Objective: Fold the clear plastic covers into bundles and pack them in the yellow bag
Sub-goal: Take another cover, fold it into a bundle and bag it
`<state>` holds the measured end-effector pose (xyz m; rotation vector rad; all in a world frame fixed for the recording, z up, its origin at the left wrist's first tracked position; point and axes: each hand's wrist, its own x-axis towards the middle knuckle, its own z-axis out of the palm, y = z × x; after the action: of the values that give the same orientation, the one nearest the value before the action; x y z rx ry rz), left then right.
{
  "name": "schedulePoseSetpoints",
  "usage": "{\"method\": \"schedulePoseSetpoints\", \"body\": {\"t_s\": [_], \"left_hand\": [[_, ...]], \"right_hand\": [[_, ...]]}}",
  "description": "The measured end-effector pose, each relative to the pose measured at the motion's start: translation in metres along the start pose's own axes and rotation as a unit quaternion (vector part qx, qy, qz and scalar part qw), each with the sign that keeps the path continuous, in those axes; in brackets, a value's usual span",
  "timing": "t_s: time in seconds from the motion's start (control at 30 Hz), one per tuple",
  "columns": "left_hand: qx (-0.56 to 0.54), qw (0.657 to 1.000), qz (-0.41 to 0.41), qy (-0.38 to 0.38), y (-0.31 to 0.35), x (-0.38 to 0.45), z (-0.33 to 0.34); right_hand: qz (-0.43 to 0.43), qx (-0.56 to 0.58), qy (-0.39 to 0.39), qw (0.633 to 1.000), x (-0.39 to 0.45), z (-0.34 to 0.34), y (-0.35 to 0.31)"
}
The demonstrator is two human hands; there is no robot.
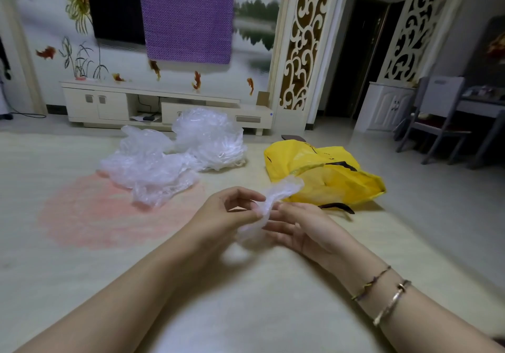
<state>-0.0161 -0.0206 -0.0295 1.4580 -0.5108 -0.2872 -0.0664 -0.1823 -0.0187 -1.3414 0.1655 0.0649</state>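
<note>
A crumpled clear plastic cover (276, 197) hangs between my two hands above the floor. My left hand (232, 210) pinches its middle between thumb and fingers. My right hand (297, 229) lies palm up just right of it, fingers stretched out and touching the plastic. The yellow bag (328, 175) lies open on the floor right behind the cover, its dark handle (338, 207) near my right hand. A loose pile of clear covers (153, 166) lies further left, with a second, rounder heap (213, 139) behind it.
I am low on a pale floor with a pink round patch (90, 216) at the left. A white TV cabinet (123, 104) runs along the back wall. Grey chairs (437, 123) and a table stand at the far right.
</note>
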Motion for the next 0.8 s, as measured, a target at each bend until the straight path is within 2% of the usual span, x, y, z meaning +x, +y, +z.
{"method": "schedulePoseSetpoints", "body": {"t_s": [0.1,0.2,0.37,0.47,0.63,0.7,0.8], "left_hand": [[-0.039,0.998,-0.037,0.018,-0.001,0.001,0.008],[-0.023,0.998,-0.048,0.042,-0.004,0.004,0.011],[0.019,0.999,-0.011,0.047,-0.006,0.002,0.013],[0.004,0.997,0.015,0.081,-0.003,0.002,0.009],[-0.124,0.983,-0.029,0.131,0.003,0.003,-0.001],[-0.122,0.984,-0.035,0.127,0.005,0.0,0.001],[-0.107,0.988,-0.054,0.097,0.007,-0.004,0.005]], "right_hand": [[-0.027,-0.021,-0.011,0.999,0.002,0.001,0.001],[-0.046,-0.053,-0.007,0.998,0.004,0.002,0.005],[-0.054,-0.054,0.012,0.997,0.007,0.004,0.009],[-0.064,0.006,0.015,0.998,0.007,0.0,0.006],[-0.095,0.11,0.097,0.985,0.006,-0.016,-0.009],[-0.107,0.125,0.138,0.977,0.006,-0.023,-0.013],[-0.147,0.084,0.231,0.958,0.007,-0.03,-0.015]]}}
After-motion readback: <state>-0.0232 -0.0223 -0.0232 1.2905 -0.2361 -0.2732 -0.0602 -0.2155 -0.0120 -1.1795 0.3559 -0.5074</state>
